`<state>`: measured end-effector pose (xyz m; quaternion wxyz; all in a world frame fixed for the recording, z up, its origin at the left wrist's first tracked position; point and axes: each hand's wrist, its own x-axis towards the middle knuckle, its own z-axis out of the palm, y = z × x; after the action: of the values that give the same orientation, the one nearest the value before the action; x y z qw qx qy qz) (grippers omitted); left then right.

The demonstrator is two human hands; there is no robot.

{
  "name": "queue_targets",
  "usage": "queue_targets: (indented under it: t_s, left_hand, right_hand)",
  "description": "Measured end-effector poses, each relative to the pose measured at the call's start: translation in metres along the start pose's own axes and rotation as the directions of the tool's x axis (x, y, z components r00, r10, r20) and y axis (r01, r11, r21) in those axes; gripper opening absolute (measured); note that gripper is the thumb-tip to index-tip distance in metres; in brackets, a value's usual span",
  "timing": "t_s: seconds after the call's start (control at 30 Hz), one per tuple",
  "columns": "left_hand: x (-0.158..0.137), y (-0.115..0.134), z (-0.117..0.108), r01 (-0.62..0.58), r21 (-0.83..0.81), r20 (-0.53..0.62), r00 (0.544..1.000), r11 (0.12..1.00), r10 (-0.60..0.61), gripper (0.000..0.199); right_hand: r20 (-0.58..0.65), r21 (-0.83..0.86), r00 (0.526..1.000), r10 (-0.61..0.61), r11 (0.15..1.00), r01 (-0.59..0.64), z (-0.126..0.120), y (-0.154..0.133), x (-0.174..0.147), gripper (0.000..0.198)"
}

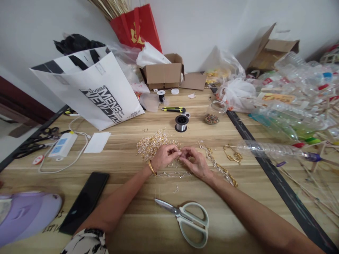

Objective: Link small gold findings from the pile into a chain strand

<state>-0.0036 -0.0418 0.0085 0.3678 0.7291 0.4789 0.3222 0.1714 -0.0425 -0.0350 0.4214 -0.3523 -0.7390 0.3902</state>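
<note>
My left hand (164,156) and my right hand (195,161) meet over the table, fingertips pinched close together. Whatever small piece sits between them is too tiny to make out. A heap of small gold and silver jewelry pieces (152,143) lies just beyond my left hand. Below the hands a thin silver chain (169,174) is stretched across the wood, with a short bit of chain (176,189) nearer me. Gold and silver chains (217,162) lie right of my right hand, and a gold chain (233,154) is farther right.
Open-bladed scissors (192,218) lie in front of me. A wire spool (181,123), a yellow-black utility knife (173,109) and a glass jar of beads (212,118) stand behind. A phone (84,201) and power strip (63,145) are left; plastic bottles (286,116) crowd the right.
</note>
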Motion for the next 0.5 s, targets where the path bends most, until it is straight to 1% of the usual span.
queue_targets:
  t_s: [0.07, 0.17, 0.27, 0.37, 0.43, 0.5]
  left_hand:
    - [0.0, 0.0, 0.0, -0.004, 0.0, -0.019, 1.0, 1.0, 0.004, 0.017]
    - [0.0, -0.001, 0.0, -0.023, 0.001, -0.032, 0.999, 1.0, 0.023, 0.018]
    - [0.0, -0.002, -0.001, -0.044, 0.026, -0.049, 0.998, 0.999, 0.046, 0.019]
    - [0.0, -0.001, -0.004, -0.032, 0.073, -0.076, 0.996, 0.997, 0.037, 0.019]
    - [0.0, 0.001, -0.007, -0.02, 0.088, -0.057, 0.998, 0.996, 0.025, 0.02]
    - [0.001, 0.002, -0.01, -0.021, 0.101, -0.011, 1.0, 0.995, 0.022, 0.019]
  right_hand:
    - [0.009, -0.02, 1.0, 0.012, 1.0, -0.012, -0.001, 0.0, 0.0, 0.022]
    - [-0.002, -0.068, 1.0, 0.024, 0.997, -0.024, -0.002, 0.001, 0.001, 0.013]
    - [-0.011, -0.102, 1.0, -0.005, 0.995, 0.004, -0.003, 0.001, 0.003, 0.01]
    - [-0.017, -0.116, 0.999, -0.041, 0.992, 0.039, -0.004, -0.001, 0.004, 0.011]
    - [-0.034, -0.109, 0.999, -0.043, 0.993, 0.039, -0.004, -0.001, 0.005, 0.011]
    - [-0.041, -0.09, 0.999, -0.031, 0.996, 0.028, -0.005, -0.002, 0.005, 0.011]
